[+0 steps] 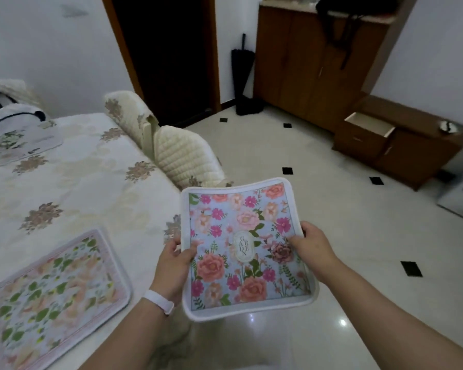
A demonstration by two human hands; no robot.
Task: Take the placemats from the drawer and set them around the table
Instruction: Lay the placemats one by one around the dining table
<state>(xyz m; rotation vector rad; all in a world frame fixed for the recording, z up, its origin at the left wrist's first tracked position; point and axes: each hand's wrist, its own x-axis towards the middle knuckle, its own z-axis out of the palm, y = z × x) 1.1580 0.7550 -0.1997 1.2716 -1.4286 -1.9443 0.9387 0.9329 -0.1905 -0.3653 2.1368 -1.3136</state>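
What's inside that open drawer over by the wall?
The drawer is pulled out of the low cabinet, and only its pale inner wall shows. Its bottom is hidden by the front panel at this angle, so whether more placemats remain inside cannot be told.

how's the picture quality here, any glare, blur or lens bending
Head view: dim, soft indoor light; bright glare spots on the glossy floor below the held placemat; wide-angle bending tilts the doorway and cabinet; the near placemat on the table looks blurred.
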